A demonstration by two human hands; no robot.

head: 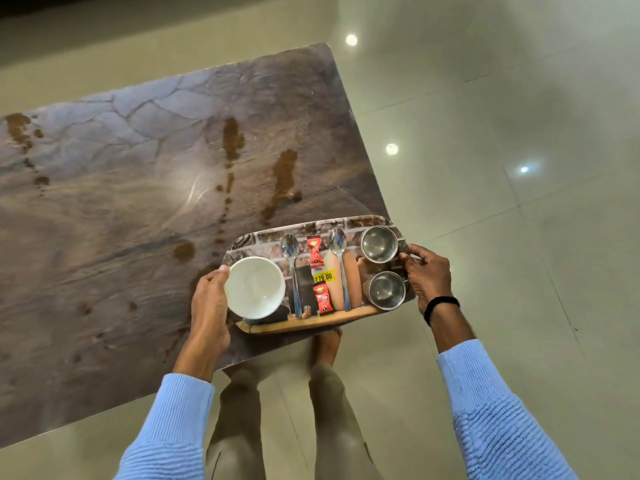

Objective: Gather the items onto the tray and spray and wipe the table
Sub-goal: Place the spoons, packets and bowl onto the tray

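Gathering looks done, with bowl, spoons and cups on the tray, whose ends the left grip and right grip clasp; brown spills mid-frame on the counter remain unwiped.

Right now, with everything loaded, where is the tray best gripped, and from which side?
Grip the tray at its two short ends, one hand from each side, where the left hand and right hand hold it. It is long, with the bowl at the left end and two cups at the right, so this likely keeps it level.
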